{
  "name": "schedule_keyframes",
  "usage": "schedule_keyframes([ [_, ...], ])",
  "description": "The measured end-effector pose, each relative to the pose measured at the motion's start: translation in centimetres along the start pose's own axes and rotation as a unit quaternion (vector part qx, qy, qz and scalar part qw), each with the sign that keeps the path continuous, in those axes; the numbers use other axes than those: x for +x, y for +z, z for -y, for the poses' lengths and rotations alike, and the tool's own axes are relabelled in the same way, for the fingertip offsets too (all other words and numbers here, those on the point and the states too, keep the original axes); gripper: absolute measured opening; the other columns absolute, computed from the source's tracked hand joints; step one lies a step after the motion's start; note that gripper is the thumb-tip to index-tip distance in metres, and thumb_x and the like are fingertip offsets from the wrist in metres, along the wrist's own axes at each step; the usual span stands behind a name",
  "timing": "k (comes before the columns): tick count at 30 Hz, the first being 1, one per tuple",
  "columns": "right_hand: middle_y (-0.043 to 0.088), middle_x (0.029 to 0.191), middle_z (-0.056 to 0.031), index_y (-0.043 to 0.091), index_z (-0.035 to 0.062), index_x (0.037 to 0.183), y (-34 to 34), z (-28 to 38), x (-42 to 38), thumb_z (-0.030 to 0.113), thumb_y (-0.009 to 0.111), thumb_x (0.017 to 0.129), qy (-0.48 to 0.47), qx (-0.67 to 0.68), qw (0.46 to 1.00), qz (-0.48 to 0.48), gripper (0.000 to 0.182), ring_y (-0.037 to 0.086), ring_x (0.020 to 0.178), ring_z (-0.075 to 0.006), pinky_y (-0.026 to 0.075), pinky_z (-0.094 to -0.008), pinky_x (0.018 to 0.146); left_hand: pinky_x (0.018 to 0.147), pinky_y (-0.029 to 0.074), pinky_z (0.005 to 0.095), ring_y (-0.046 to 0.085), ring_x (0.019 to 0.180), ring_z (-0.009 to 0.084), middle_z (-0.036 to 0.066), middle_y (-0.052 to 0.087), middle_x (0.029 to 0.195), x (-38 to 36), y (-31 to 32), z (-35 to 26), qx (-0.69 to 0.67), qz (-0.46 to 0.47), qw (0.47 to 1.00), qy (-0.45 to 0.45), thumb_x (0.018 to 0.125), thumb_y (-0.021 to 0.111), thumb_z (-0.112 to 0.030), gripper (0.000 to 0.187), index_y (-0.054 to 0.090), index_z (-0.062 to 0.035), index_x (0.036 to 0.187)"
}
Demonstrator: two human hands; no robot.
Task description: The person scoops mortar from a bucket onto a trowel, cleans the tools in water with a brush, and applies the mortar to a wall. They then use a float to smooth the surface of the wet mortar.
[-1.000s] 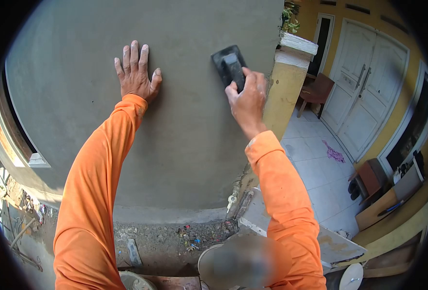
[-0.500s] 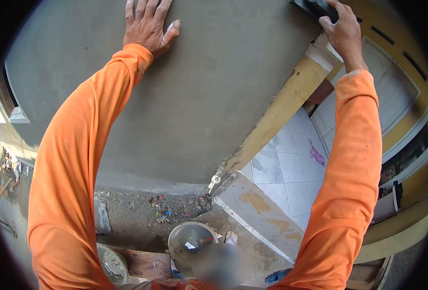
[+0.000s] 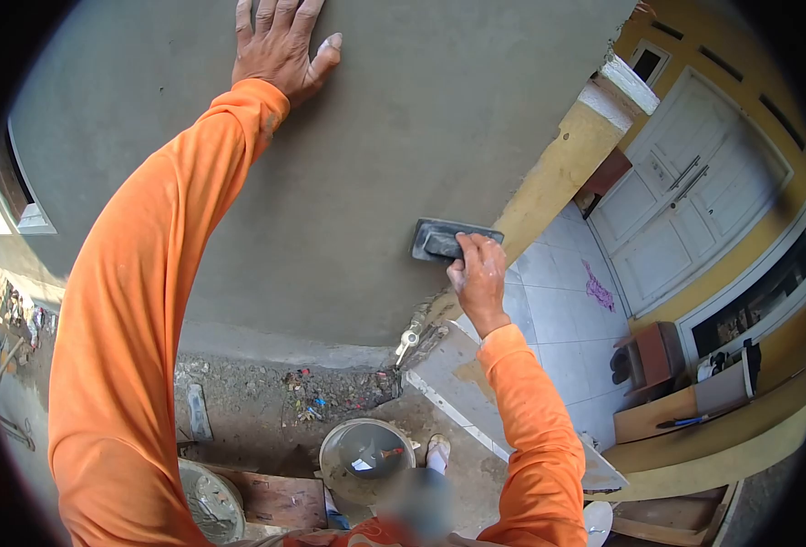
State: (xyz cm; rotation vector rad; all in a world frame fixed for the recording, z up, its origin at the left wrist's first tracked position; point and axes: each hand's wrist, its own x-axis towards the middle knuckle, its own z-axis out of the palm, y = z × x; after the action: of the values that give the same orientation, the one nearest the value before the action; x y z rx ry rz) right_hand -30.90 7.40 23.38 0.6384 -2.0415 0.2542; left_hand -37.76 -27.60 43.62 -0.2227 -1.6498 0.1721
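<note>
My left hand point(image 3: 282, 46) lies flat with fingers spread against the grey plastered wall point(image 3: 330, 182), high up and left of the middle. Lower down near the wall's right edge, my right hand point(image 3: 480, 278) grips the handle of a dark plastering float point(image 3: 435, 240). The float's face rests against the wall, just left of the yellow corner edge point(image 3: 549, 178). A tap point(image 3: 407, 337) sticks out at the foot of this corner, below the float.
A bucket of water point(image 3: 366, 456) stands on the ground below, with a second bucket point(image 3: 210, 500) and a wooden board point(image 3: 280, 495) to its left. Rubble point(image 3: 330, 394) lines the wall's foot. White double doors point(image 3: 694, 191) and a tiled floor point(image 3: 549, 310) lie to the right.
My right hand has brought the float down and to the left, from the top right of the wall to its lower right. My left hand stays put.
</note>
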Motion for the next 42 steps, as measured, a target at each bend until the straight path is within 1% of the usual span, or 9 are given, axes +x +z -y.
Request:
schedule_keyframes([
  [6,0.058,0.104,-0.0170,0.061,0.0051,0.108,-11.5,-4.4,21.2,0.011,0.062,0.073,-0.022,-0.085,0.965,-0.248,0.036,0.053,0.098,-0.0360,0.044,-0.0420,0.088,0.114,0.002,0.0516,0.011,0.142,0.0347,0.019,0.018,0.152,-0.1,-0.1,-0.2,0.001,0.014,1.000,-0.008,0.087,0.037,-0.043,0.069,0.027,-0.0043,0.143],
  [9,0.061,0.111,-0.0163,0.063,0.0082,0.110,-14.6,-7.1,27.3,0.025,0.065,0.075,-0.051,-0.188,0.952,-0.237,0.039,0.058,0.102,-0.0333,0.046,-0.0393,0.089,0.114,0.002,0.0509,0.012,0.143,0.0337,0.019,0.017,0.153,-0.2,-0.1,-0.3,0.002,0.011,1.000,-0.010,0.087,0.038,-0.042,0.068,0.027,-0.0052,0.143],
  [18,0.058,0.102,-0.0120,0.061,0.0059,0.107,-0.9,-2.1,1.8,0.000,0.065,0.062,-0.007,-0.043,0.999,-0.015,0.046,0.055,0.097,-0.0313,0.042,-0.0458,0.090,0.114,0.003,0.0511,0.012,0.142,0.0339,0.019,0.017,0.152,-0.2,-0.1,-0.4,0.004,0.000,1.000,-0.011,0.086,0.038,-0.041,0.068,0.027,-0.0051,0.143],
  [21,0.058,0.101,-0.0124,0.061,0.0055,0.108,-1.9,-2.2,2.5,0.001,0.065,0.063,-0.001,-0.057,0.997,-0.048,0.045,0.055,0.097,-0.0319,0.041,-0.0460,0.091,0.114,0.003,0.0510,0.012,0.142,0.0339,0.019,0.018,0.152,-0.1,-0.2,-0.3,0.010,-0.002,1.000,-0.004,0.087,0.038,-0.042,0.068,0.027,-0.0052,0.143],
  [27,0.062,0.100,-0.0162,0.063,0.0079,0.105,-15.3,-7.4,28.8,0.025,0.065,0.074,-0.070,-0.267,0.927,-0.255,0.035,0.059,0.096,-0.0336,0.047,-0.0404,0.086,0.114,0.004,0.0503,0.013,0.142,0.0336,0.018,0.018,0.153,-0.1,-0.1,-0.4,0.004,-0.013,1.000,-0.005,0.087,0.037,-0.041,0.067,0.027,-0.0055,0.143],
  [29,0.060,0.096,-0.0178,0.059,-0.0006,0.104,-16.9,-3.7,29.9,0.006,0.064,0.071,-0.082,-0.172,0.959,-0.211,0.034,0.059,0.092,-0.0328,0.047,-0.0370,0.085,0.115,0.003,0.0499,0.012,0.142,0.0332,0.018,0.017,0.153,-0.3,0.0,-0.4,0.007,-0.002,1.000,-0.008,0.087,0.037,-0.041,0.066,0.027,-0.0058,0.143],
  [33,0.061,0.099,-0.0160,0.063,0.0082,0.104,-11.0,-4.1,23.5,0.023,0.065,0.074,-0.044,-0.131,0.974,-0.182,0.034,0.058,0.095,-0.0340,0.047,-0.0409,0.085,0.115,0.003,0.0497,0.011,0.143,0.0329,0.018,0.017,0.153,-0.2,-0.2,-0.6,0.007,0.004,1.000,-0.016,0.088,0.036,-0.041,0.067,0.027,-0.0060,0.143],
  [38,0.058,0.101,-0.0129,0.063,0.0062,0.105,1.6,1.4,1.1,0.002,0.067,0.060,-0.005,-0.017,1.000,-0.026,0.045,0.055,0.095,-0.0320,0.044,-0.0437,0.085,0.115,0.003,0.0500,0.011,0.143,0.0327,0.018,0.017,0.153,-0.3,0.0,-0.3,-0.001,0.004,1.000,-0.013,0.087,0.036,-0.042,0.068,0.028,-0.0061,0.143],
  [42,0.058,0.101,-0.0126,0.062,0.0058,0.107,-1.6,-0.4,5.6,0.002,0.067,0.062,-0.002,-0.030,0.995,-0.099,0.045,0.056,0.096,-0.0320,0.045,-0.0435,0.085,0.115,0.003,0.0503,0.010,0.143,0.0329,0.018,0.016,0.153,-0.2,0.0,-0.1,0.005,-0.003,1.000,-0.010,0.086,0.037,-0.043,0.069,0.027,-0.0063,0.143],
])
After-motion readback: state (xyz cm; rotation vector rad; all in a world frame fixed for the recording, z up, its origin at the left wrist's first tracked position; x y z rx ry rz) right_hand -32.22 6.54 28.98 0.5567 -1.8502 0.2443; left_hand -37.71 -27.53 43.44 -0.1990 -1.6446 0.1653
